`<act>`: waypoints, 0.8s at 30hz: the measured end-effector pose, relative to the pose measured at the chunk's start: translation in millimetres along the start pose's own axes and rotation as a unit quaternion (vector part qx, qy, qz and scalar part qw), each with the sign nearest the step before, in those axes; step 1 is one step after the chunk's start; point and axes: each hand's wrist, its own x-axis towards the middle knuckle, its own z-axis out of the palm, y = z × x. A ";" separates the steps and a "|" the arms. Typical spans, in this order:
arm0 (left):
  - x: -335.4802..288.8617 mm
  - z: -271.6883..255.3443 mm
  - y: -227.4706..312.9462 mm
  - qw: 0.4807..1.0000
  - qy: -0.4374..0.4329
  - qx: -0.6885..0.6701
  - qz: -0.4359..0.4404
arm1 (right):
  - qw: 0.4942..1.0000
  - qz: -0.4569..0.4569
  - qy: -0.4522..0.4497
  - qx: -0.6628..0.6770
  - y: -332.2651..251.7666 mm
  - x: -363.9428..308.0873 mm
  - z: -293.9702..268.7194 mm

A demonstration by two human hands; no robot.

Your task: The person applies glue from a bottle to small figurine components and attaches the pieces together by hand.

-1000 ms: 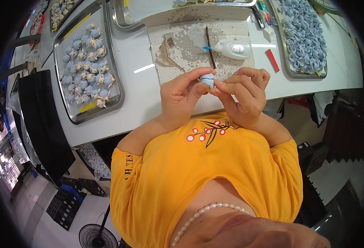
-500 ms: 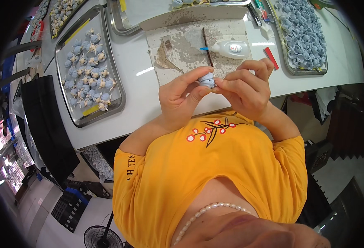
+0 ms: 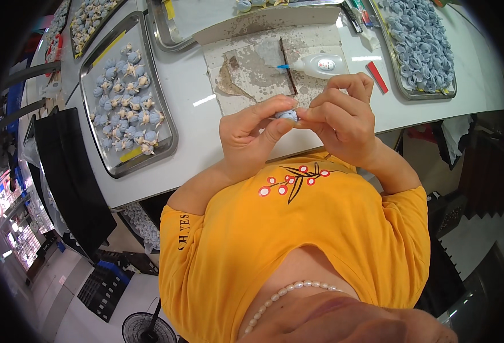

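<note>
Between my two hands, above the near edge of the table, is a small blue-grey fabric ball (image 3: 287, 115) with ridged petals. My left hand (image 3: 252, 128) pinches it from the left between thumb and forefinger. From the right, thumb and fingers of my right hand (image 3: 340, 114) are pressed together on its edge. The fingers cover much of the ball. Just beyond lies a stained cardboard sheet (image 3: 212, 54), bearing a white glue bottle (image 3: 325, 65) on its side with a blue nozzle, and a thin dark brown stick (image 3: 288, 63).
At left, a metal tray (image 3: 172, 146) holds several blue balls with cream tips. Another tray (image 3: 397, 86) at right is heaped with blue-grey petal pieces (image 3: 420, 48). A red strip (image 3: 377, 77) lies near it. A further tray (image 3: 186, 43) stands at the back.
Both hands stay at the ball, which now sits lower and shows less between the fingers. The right fingers have shifted slightly. The whole view has moved a little.
</note>
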 end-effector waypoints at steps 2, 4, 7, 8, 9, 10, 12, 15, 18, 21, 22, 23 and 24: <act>1.4 0.9 -2.9 1.000 -0.005 -0.009 0.021 | 1.000 -0.007 0.013 0.000 -0.4 -0.8 -0.8; 4.2 4.3 -5.0 0.993 0.006 -0.118 -0.010 | 1.000 0.007 0.020 -0.002 -2.6 -3.8 1.0; 1.5 3.7 -4.7 0.975 0.020 -0.189 -0.117 | 0.999 0.037 0.040 0.000 -6.4 -7.5 5.7; 2.6 4.1 -3.3 0.975 0.020 -0.189 -0.116 | 0.997 0.053 0.053 0.004 -6.6 -8.5 7.4; 3.1 4.4 -0.8 0.972 0.021 -0.191 -0.137 | 0.997 0.053 0.053 0.005 -6.6 -10.6 8.9; 3.1 4.5 0.7 0.968 0.022 -0.194 -0.159 | 0.997 0.049 0.060 0.000 -5.9 -12.9 10.2; 3.5 1.1 0.6 0.959 0.015 -0.213 -0.186 | 0.997 0.044 0.067 -0.003 -3.4 -14.3 10.2; 1.7 0.2 0.2 0.945 0.018 -0.248 -0.212 | 0.997 0.053 0.044 0.033 0.2 -14.3 9.4; 2.4 6.0 -0.4 0.941 0.046 -0.264 -0.206 | 0.997 0.056 0.045 0.032 -0.5 -15.7 11.4; 2.7 12.7 0.9 0.941 0.081 -0.260 -0.202 | 0.995 0.077 0.064 0.010 -5.3 -15.7 17.4; 2.8 13.9 1.3 0.940 0.098 -0.255 -0.205 | 0.994 0.075 0.078 0.004 -4.5 -16.4 19.7; 2.9 14.6 1.2 0.940 0.098 -0.256 -0.203 | 0.993 0.073 0.093 -0.002 -3.6 -17.4 21.8; 2.7 14.7 0.8 0.942 0.103 -0.248 -0.202 | 0.993 0.072 0.092 -0.002 -3.2 -19.6 24.5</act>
